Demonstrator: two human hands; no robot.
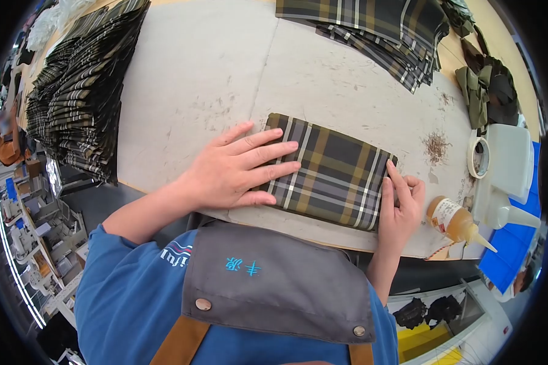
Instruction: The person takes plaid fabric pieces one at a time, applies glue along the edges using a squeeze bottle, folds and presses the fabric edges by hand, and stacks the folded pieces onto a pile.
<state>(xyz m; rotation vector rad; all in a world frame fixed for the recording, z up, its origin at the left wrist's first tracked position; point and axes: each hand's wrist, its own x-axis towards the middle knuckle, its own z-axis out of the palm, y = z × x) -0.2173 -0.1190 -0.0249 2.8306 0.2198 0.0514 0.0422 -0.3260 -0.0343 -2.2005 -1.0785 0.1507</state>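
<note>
A folded plaid fabric piece [335, 170] in black, grey, olive and white lies on the work table in front of me. Over its left end my left hand [243, 164] rests flat, fingers spread and palm down. My right hand [402, 198] is at the right end, its thumb and index finger on the edge near the far corner and the other fingers curled. What lies under those curled fingers is hidden.
A tall stack of plaid pieces [82, 91] stands at the left. More plaid fabric [371, 30] lies at the far side. On the right are a tape roll [478, 157], a glue bottle [450, 219], a translucent container [510, 161] and a blue tray [508, 252]. Another person [9, 143] is far left.
</note>
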